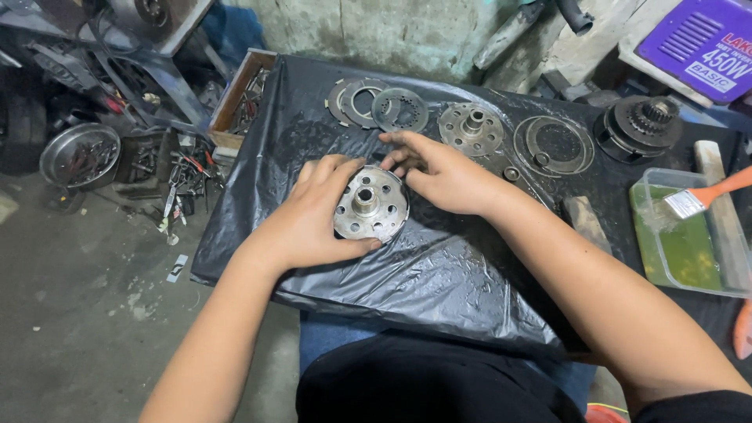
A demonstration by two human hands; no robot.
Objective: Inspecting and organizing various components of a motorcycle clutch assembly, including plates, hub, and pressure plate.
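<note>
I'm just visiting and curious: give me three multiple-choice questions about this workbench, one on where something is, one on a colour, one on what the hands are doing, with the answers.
1. Where does the paintbrush rest?
A. On the floor
B. On the clear plastic tub of green liquid
C. In the wooden box

2. What colour is the sheet covering the table?
A. Black
B. White
C. Red

3. What are the hands doing to the round metal hub?
A. Both are well away from it
B. Only one touches it
C. Both touch it as it lies on the sheet

Answers:
1. B: its bristles lie over the tub at the right edge.
2. A: the glossy plastic is black.
3. C: the left hand cups its left side and the right hand touches its upper right edge.
</note>
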